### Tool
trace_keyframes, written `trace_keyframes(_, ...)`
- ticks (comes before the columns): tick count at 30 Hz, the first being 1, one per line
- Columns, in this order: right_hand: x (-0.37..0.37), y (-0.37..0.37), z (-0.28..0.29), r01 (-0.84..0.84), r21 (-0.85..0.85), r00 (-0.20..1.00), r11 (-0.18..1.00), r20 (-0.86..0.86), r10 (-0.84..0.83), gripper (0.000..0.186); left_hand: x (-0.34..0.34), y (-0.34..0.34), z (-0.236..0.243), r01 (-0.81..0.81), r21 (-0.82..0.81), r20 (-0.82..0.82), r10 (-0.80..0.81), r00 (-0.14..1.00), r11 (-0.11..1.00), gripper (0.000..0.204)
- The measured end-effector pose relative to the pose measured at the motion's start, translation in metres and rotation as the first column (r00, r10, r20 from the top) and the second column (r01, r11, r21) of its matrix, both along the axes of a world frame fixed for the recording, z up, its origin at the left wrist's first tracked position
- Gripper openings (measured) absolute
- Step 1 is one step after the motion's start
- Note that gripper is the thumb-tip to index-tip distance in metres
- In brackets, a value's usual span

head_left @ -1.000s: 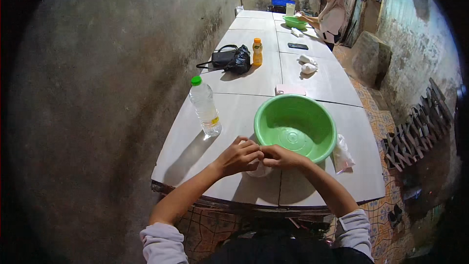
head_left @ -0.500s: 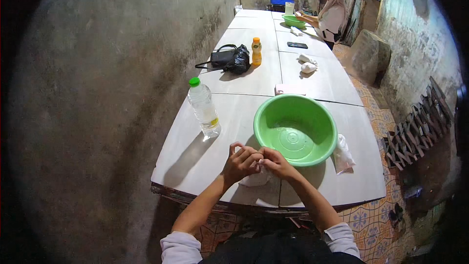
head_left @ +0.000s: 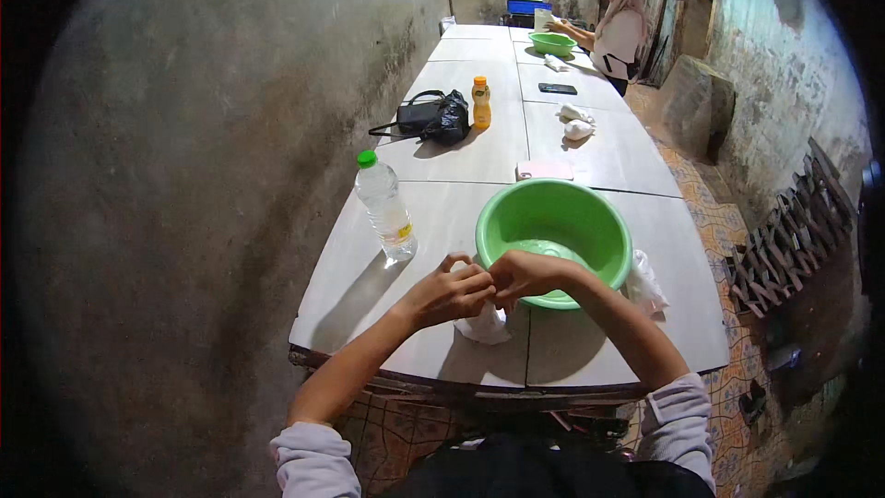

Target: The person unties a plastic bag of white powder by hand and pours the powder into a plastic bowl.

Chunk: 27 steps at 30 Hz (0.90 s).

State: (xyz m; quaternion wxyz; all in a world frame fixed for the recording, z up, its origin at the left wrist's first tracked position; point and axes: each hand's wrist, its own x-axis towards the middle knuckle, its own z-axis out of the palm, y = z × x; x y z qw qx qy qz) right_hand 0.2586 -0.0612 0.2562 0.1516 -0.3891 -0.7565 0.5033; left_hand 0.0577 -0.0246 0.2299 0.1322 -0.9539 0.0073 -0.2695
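Both my hands meet above the near edge of the table, just in front of a green plastic basin (head_left: 618,221). My left hand (head_left: 449,295) is closed with the fingers pinched at the top of a small plastic bag (head_left: 484,326) of white contents. My right hand (head_left: 530,274) bends over from the other side, fingertips pinched at the same bag neck. The bag hangs below the fingers, close to the tabletop. The exact grip on the neck is hidden by my fingers. A second bag of white stuff (head_left: 646,284) lies right of the basin.
A clear bottle with a green cap (head_left: 385,207) stands at left. Farther back are a black bag (head_left: 442,118), an orange bottle (head_left: 481,104), a pink-white box (head_left: 544,171), white bundles (head_left: 578,129) and a phone (head_left: 558,88). A co-worker (head_left: 619,32) stands at a far green basin (head_left: 553,44).
My right hand has risen and turned over, its elbow swinging outward, while the left elbow spreads left. More of the small bag shows beneath my fingers. The view has shifted slightly.
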Motion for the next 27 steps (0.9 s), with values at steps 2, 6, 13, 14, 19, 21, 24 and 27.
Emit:
trace_keyframes(2, 0.001, 0.001, -0.007, -0.001, 0.052, 0.999, 0.999, 0.049, -0.001, 0.014, 0.001, 0.001, 0.002, -0.004, 0.009, -0.023, 0.005, 1.000, 1.000, 0.017)
trace_keyframes(6, -0.010, -0.014, 0.003, 0.011, 0.238, 0.980, 0.971, 0.190, -0.058, 0.023, 0.000, -0.001, -0.004, -0.048, -0.011, -0.011, 0.048, 0.999, 0.999, 0.017)
trace_keyframes(13, -0.003, -0.016, -0.040, 0.091, 0.134, 0.974, 0.987, -0.216, -0.060, 0.027, -0.007, -0.006, 0.018, -0.024, -0.532, -0.071, -0.017, 0.997, 0.847, 0.020)
trace_keyframes(14, -0.002, -0.018, -0.040, 0.083, 0.079, 0.981, 0.993, -0.182, -0.067, 0.028, -0.007, -0.003, 0.014, -0.020, -0.560, -0.081, -0.031, 0.996, 0.828, 0.021)
trace_keyframes(19, -0.005, -0.022, -0.042, 0.106, -0.029, 0.962, 0.994, -0.250, -0.110, 0.026, -0.008, -0.004, 0.008, -0.047, -0.594, -0.078, 0.000, 0.997, 0.803, 0.022)
trace_keyframes(21, -0.008, -0.024, -0.044, 0.129, -0.076, 0.956, 0.989, -0.255, -0.144, 0.026, -0.007, -0.007, 0.000, -0.042, -0.580, -0.043, 0.021, 0.999, 0.814, 0.023)
trace_keyframes(24, -0.008, -0.021, -0.056, 0.140, -0.025, 0.910, 0.990, -0.390, -0.139, 0.023, 0.000, -0.013, -0.021, -0.040, -0.513, 0.140, 0.129, 0.982, 0.857, 0.029)
trace_keyframes(27, -0.009, -0.021, -0.063, 0.195, -0.029, 0.914, 0.980, -0.357, -0.192, 0.019, 0.004, -0.016, -0.036, -0.101, -0.434, 0.222, 0.214, 0.951, 0.895, 0.030)
